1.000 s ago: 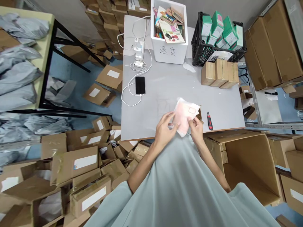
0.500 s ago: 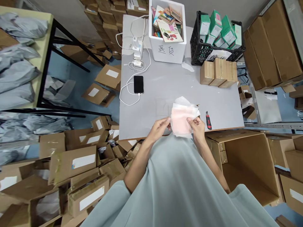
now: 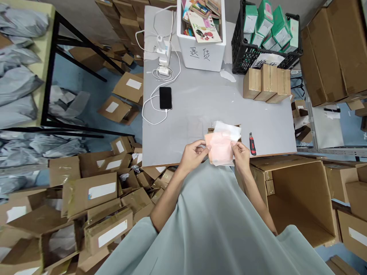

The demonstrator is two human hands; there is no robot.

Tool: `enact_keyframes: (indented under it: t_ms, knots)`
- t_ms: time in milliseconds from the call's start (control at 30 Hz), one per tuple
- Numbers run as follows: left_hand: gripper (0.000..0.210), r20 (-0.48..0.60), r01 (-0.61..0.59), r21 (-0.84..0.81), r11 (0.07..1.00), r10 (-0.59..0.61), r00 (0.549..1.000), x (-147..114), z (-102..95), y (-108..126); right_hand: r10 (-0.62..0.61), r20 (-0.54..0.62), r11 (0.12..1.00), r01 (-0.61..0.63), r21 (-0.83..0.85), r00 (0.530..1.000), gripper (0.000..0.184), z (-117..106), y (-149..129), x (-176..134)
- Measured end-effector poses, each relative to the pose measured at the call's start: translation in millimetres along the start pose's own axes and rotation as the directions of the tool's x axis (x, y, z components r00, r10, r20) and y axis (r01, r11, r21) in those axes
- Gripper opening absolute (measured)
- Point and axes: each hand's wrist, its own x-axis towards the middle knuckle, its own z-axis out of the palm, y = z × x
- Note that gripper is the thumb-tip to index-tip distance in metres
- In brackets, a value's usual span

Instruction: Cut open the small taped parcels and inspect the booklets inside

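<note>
A flat pink item (image 3: 220, 148), partly covered by thin white wrapping (image 3: 229, 130), is held between my two hands over the table's front edge. My left hand (image 3: 195, 154) pinches its left side between thumb and fingers. On the opposite side, the thumb and fingers of my right hand (image 3: 241, 154) grip its upper right edge. What the pink item is, I cannot make out. Behind it a brown cardboard piece (image 3: 211, 130) shows, mostly hidden. A red and black box cutter (image 3: 252, 144) lies on the table to the right of my right hand.
On the grey table (image 3: 195, 103) are a phone (image 3: 165, 98) on a white cable, several small brown boxes (image 3: 268, 83), a white foam bin (image 3: 202, 55) of booklets and a black crate (image 3: 243, 53) of green boxes. A large open carton (image 3: 298, 202) stands at right; cartons (image 3: 97, 191) pile up at left.
The white wrapping has been folded back from the pink item's left and top, exposing more of it. My left hand has shifted slightly onto its edge. The brown cardboard behind now shows more.
</note>
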Motion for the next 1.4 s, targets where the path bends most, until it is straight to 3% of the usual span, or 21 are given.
enact_keyframes:
  t_ms: [133,267,367,467,567,633,700,767,833,1000,1100,1267,1400]
  knots:
    - [0.047,-0.189,-0.068,-0.124,0.990,0.044,0.981,10.0,-10.9,4.2,-0.021,-0.160,1.000,0.024,0.017,0.987,0.051,-13.9,1.7,15.0]
    - [0.046,-0.403,-0.154,-0.196,0.968,0.064,0.913,20.7,-30.2,8.4,-0.100,-0.291,0.995,0.098,-0.019,0.952,0.044,-36.2,-3.5,27.5]
    - [0.042,-0.488,-0.179,-0.195,0.964,0.063,0.870,24.0,-39.7,8.9,-0.176,-0.325,0.984,0.157,-0.085,0.929,0.031,-48.9,-5.7,32.1]
    - [0.041,-0.480,-0.146,-0.205,0.968,0.030,0.877,24.1,-42.3,7.0,-0.289,-0.288,0.946,0.226,-0.232,0.913,0.013,-52.7,-0.5,34.6]
    - [0.040,-0.440,-0.107,-0.232,0.967,-0.006,0.898,23.8,-39.4,4.1,-0.372,-0.085,0.809,0.277,-0.519,0.925,0.014,-43.3,11.2,38.3]
    - [0.039,-0.415,-0.085,-0.247,0.965,-0.026,0.910,24.2,-36.1,3.0,-0.243,0.096,0.657,0.237,-0.715,0.965,0.026,-29.3,19.7,44.1]
    - [0.039,-0.397,-0.069,-0.259,0.963,-0.041,0.917,25.5,-32.8,3.2,0.005,0.196,0.452,0.173,-0.875,0.981,0.036,-11.6,27.1,54.3]
    - [0.039,-0.384,-0.056,-0.269,0.962,-0.054,0.922,27.7,-30.0,4.6,0.238,0.205,0.260,0.141,-0.955,0.949,0.042,6.5,33.4,69.7]
    - [0.040,-0.365,-0.043,-0.272,0.961,-0.062,0.929,30.4,-27.4,6.4,0.382,0.189,0.170,0.133,-0.977,0.905,0.040,22.5,39.9,89.0]
    - [0.041,-0.331,-0.035,-0.258,0.965,-0.054,0.942,36.5,-21.4,9.9,0.523,0.186,0.172,0.111,-0.979,0.832,0.025,51.6,59.6,133.0]
    - [0.041,-0.330,-0.027,-0.243,0.970,-0.056,0.942,38.5,-20.4,11.6,0.533,0.246,0.245,0.130,-0.961,0.809,0.020,64.7,67.8,143.4]
    - [0.042,-0.340,-0.020,-0.236,0.972,-0.063,0.938,39.7,-25.0,15.6,0.414,0.382,0.397,0.214,-0.892,0.826,0.026,76.1,62.7,139.8]
    - [0.041,-0.347,-0.028,-0.255,0.966,-0.065,0.936,39.5,-30.2,18.1,0.268,0.417,0.457,0.266,-0.849,0.869,0.034,52.0,40.0,117.1]
